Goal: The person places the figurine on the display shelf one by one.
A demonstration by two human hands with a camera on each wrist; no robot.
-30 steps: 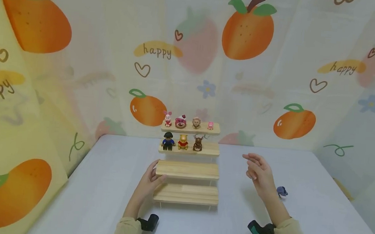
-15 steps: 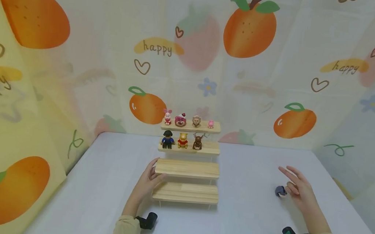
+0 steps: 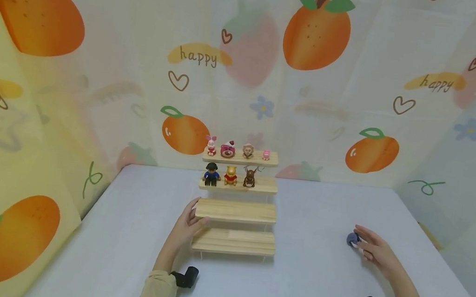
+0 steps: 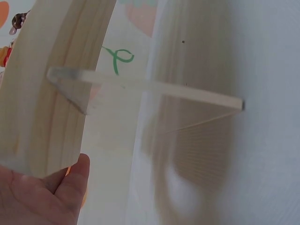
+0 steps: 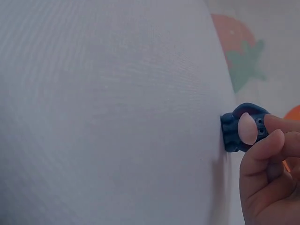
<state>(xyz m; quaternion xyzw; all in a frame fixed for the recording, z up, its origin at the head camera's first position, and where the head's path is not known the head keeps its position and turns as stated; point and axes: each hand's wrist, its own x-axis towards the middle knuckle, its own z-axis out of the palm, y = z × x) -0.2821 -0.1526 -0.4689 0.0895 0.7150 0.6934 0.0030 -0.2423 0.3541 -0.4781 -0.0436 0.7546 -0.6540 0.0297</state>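
My left hand (image 3: 183, 228) grips the left end of a board on the tiered wooden display shelf (image 3: 236, 210), thumb in front and fingers behind. In the left wrist view the board's underside (image 4: 51, 93) and a thin leg show above the hand. To the right of the shelf, my right hand (image 3: 382, 258) pinches a small blue donkey figurine (image 5: 239, 129) by its head between thumb and fingers. The donkey's feet appear to touch the white tabletop, and its pale muzzle faces the right wrist camera.
On the shelf's top board stand several small figurines, among them a pink bear (image 3: 227, 149). The board below bears a figure in blue (image 3: 211, 174), a yellow bear (image 3: 230, 176) and a brown reindeer (image 3: 249, 177). A fruit-print curtain (image 3: 330, 95) hangs behind the white table (image 3: 307, 275).
My right hand has moved right and down, away from beside the shelf, and its fingers have closed on the donkey figurine. The left hand keeps its grip on the board.
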